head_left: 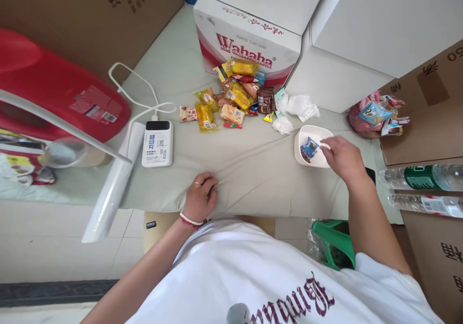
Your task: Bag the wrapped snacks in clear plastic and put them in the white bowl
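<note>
Reaching right hand [342, 156], one bowl [302, 156], one blue packet [309, 147]

Right hand [342, 157] covering the near rim of the white bowl [302, 143], its fingertips hiding part of the blue packet [309, 148], snack pile [235, 100] labels too small to read, water bottles [423, 177] cut by the right edge, red container [54, 87] cut at left.

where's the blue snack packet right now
In the head view the blue snack packet lies inside the white bowl at right of centre, just left of the right hand, whose fingertips reach over the bowl's rim.
</note>
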The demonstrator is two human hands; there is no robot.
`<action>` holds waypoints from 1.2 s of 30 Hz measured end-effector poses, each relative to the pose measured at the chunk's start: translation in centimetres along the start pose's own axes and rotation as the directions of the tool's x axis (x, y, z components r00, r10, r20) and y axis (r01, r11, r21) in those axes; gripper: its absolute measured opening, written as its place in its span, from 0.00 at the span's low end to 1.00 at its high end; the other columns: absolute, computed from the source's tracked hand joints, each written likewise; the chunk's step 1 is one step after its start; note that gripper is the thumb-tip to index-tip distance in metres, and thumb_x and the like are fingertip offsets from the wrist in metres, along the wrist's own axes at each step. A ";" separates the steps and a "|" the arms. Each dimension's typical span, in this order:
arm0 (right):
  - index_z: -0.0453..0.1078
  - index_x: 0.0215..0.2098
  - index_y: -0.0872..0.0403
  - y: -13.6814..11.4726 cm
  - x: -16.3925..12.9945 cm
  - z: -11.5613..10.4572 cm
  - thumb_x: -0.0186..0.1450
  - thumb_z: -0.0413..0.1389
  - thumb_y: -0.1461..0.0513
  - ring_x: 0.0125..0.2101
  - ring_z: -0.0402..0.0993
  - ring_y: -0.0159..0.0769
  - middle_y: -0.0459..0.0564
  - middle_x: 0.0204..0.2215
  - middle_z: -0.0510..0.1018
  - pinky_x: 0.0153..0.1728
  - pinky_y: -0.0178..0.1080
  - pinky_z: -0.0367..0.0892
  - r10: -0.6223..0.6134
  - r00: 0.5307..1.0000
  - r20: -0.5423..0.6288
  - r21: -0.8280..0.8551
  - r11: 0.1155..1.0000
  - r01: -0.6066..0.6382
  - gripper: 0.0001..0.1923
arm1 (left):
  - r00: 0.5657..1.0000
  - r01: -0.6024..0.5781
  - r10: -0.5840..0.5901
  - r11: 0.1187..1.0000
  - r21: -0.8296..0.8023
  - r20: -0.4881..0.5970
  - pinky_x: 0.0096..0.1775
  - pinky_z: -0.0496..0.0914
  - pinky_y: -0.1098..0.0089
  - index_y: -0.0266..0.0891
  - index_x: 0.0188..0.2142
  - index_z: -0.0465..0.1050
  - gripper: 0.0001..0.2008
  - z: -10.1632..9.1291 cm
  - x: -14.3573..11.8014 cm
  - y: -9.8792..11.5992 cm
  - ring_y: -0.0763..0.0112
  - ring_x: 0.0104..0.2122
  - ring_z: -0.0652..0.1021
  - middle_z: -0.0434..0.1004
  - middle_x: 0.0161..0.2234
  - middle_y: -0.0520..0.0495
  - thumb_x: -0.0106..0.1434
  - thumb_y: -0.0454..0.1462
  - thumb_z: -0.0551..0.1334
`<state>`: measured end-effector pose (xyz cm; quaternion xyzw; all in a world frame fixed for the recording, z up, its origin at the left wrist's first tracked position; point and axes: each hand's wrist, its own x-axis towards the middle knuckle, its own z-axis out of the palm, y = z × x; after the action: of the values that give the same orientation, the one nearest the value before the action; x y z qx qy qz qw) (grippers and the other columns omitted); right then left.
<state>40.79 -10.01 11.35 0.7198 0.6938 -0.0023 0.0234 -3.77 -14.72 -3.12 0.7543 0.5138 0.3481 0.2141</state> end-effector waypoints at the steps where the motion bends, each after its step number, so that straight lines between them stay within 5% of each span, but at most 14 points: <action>1: 0.76 0.57 0.51 -1.3 1.9 -0.4 0.74 0.48 0.59 0.53 0.75 0.49 0.56 0.56 0.78 0.51 0.45 0.68 -0.043 0.999 -0.024 0.006 0.999 0.044 0.20 | 1.000 0.005 -0.005 1.000 -0.010 -0.003 0.48 0.77 0.60 0.42 0.39 0.76 0.10 0.1 0.0 0.0 0.59 0.46 0.80 0.75 0.47 0.41 0.61 0.31 0.58; 4: 0.77 0.55 0.52 -5.6 8.0 0.5 0.70 0.49 0.66 0.51 0.75 0.50 0.58 0.55 0.78 0.49 0.43 0.67 -0.150 0.985 0.086 0.001 0.989 0.151 0.21 | 0.999 0.034 -0.034 0.999 -0.027 0.003 0.48 0.77 0.59 0.42 0.38 0.76 0.09 0.3 0.2 0.2 0.59 0.46 0.79 0.75 0.47 0.41 0.61 0.31 0.58; 7: 0.80 0.48 0.58 -8.6 13.0 2.5 0.65 0.52 0.70 0.49 0.75 0.53 0.64 0.52 0.79 0.46 0.44 0.66 -0.088 0.978 0.190 0.027 0.996 0.084 0.19 | 0.998 0.057 -0.056 0.996 -0.066 0.014 0.50 0.77 0.58 0.42 0.37 0.76 0.09 0.2 0.1 0.2 0.59 0.46 0.79 0.75 0.47 0.41 0.61 0.32 0.58; 10: 0.80 0.42 0.59 -8.9 14.9 2.9 0.63 0.55 0.69 0.44 0.77 0.51 0.63 0.42 0.83 0.45 0.44 0.67 -0.060 0.982 0.182 0.060 0.997 0.049 0.13 | 0.995 0.098 -0.101 0.984 -0.149 -0.009 0.48 0.77 0.59 0.41 0.38 0.75 0.09 -0.3 -0.4 0.4 0.62 0.44 0.79 0.75 0.45 0.42 0.62 0.32 0.57; 12: 0.79 0.41 0.58 -8.3 14.3 2.4 0.65 0.57 0.65 0.37 0.77 0.44 0.57 0.35 0.82 0.40 0.41 0.69 -0.041 0.994 0.105 0.258 0.966 0.013 0.10 | 0.986 0.147 -0.161 0.964 -0.220 -0.047 0.43 0.77 0.62 0.41 0.40 0.75 0.09 -0.7 -0.5 0.8 0.64 0.41 0.78 0.75 0.45 0.43 0.64 0.32 0.57; 13: 0.78 0.40 0.56 -8.1 13.4 2.1 0.65 0.57 0.63 0.33 0.75 0.40 0.53 0.31 0.81 0.37 0.40 0.69 -0.009 0.998 0.062 0.439 0.899 -0.019 0.08 | 0.981 0.160 -0.183 0.953 -0.256 -0.067 0.41 0.77 0.64 0.41 0.41 0.75 0.08 -0.9 -0.3 1.2 0.65 0.40 0.78 0.74 0.45 0.43 0.65 0.33 0.58; 15: 0.76 0.35 0.54 -8.4 10.8 2.1 0.64 0.60 0.58 0.25 0.70 0.34 0.47 0.25 0.76 0.30 0.37 0.67 0.069 0.997 0.022 0.802 0.594 -0.059 0.07 | 0.979 0.149 -0.185 0.934 -0.325 -0.083 0.38 0.76 0.66 0.41 0.41 0.74 0.06 -0.8 0.6 2.4 0.66 0.41 0.78 0.74 0.45 0.43 0.67 0.35 0.59; 18: 0.75 0.31 0.52 -11.2 5.8 3.6 0.59 0.66 0.53 0.22 0.66 0.29 0.43 0.22 0.73 0.26 0.34 0.64 0.069 0.996 0.062 0.984 0.162 -0.073 0.11 | 0.988 0.123 -0.150 0.894 -0.432 -0.030 0.36 0.73 0.70 0.42 0.39 0.74 0.07 0.1 3.4 5.0 0.69 0.37 0.77 0.75 0.38 0.46 0.71 0.39 0.58; 22: 0.76 0.33 0.51 -16.4 0.0 6.3 0.58 0.66 0.52 0.21 0.64 0.27 0.41 0.22 0.73 0.25 0.33 0.61 0.057 0.992 0.110 0.994 -0.022 -0.109 0.12 | 0.979 0.116 -0.181 0.873 -0.473 -0.094 0.33 0.70 0.71 0.41 0.42 0.74 0.14 2.4 7.2 7.8 0.71 0.34 0.74 0.74 0.40 0.46 0.63 0.46 0.68; 24: 0.77 0.34 0.51 -18.0 -1.7 7.1 0.58 0.66 0.51 0.22 0.63 0.28 0.41 0.23 0.74 0.26 0.33 0.61 0.064 0.993 0.099 0.995 -0.017 -0.098 0.13 | 0.985 0.109 -0.157 0.884 -0.454 -0.070 0.36 0.69 0.69 0.40 0.40 0.75 0.18 3.4 8.2 8.3 0.70 0.34 0.73 0.75 0.38 0.47 0.57 0.47 0.73; 27: 0.77 0.36 0.51 -18.5 -2.7 7.8 0.59 0.66 0.51 0.23 0.63 0.28 0.42 0.26 0.76 0.26 0.34 0.61 0.060 0.995 0.076 0.996 0.045 -0.078 0.14 | 0.973 0.215 -0.224 0.811 -0.545 0.050 0.38 0.68 0.69 0.40 0.33 0.75 0.13 4.4 8.7 7.8 0.70 0.32 0.73 0.74 0.31 0.51 0.60 0.47 0.70; 32: 0.73 0.36 0.51 -16.0 -2.1 8.5 0.60 0.64 0.48 0.21 0.60 0.28 0.41 0.25 0.73 0.24 0.34 0.59 0.189 0.978 0.087 0.995 0.038 -0.096 0.16 | 0.844 0.452 -0.478 0.385 -0.805 0.245 0.32 0.66 0.71 0.39 0.30 0.76 0.17 4.1 8.1 5.1 0.74 0.27 0.70 0.73 0.25 0.54 0.53 0.49 0.72; 34: 0.72 0.38 0.51 -14.6 -1.0 8.7 0.63 0.61 0.48 0.22 0.62 0.30 0.42 0.26 0.74 0.26 0.35 0.61 0.315 0.949 0.001 0.988 0.148 -0.050 0.16 | 0.802 0.480 -0.515 0.255 -0.840 0.301 0.32 0.68 0.72 0.38 0.30 0.78 0.17 3.6 7.7 4.4 0.74 0.28 0.72 0.75 0.27 0.53 0.49 0.47 0.75; 36: 0.73 0.40 0.52 -13.4 0.3 8.5 0.65 0.59 0.49 0.26 0.66 0.33 0.46 0.29 0.76 0.31 0.38 0.66 0.373 0.918 -0.133 0.929 0.370 -0.015 0.15 | 0.787 0.487 -0.516 0.179 -0.855 0.339 0.34 0.71 0.71 0.38 0.30 0.79 0.15 3.1 7.2 4.1 0.74 0.29 0.74 0.77 0.29 0.52 0.48 0.45 0.76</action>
<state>27.65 -9.51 2.41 0.6803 0.4795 -0.2621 -0.4885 2.75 -9.53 -0.24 0.2889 0.4517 0.4906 0.6869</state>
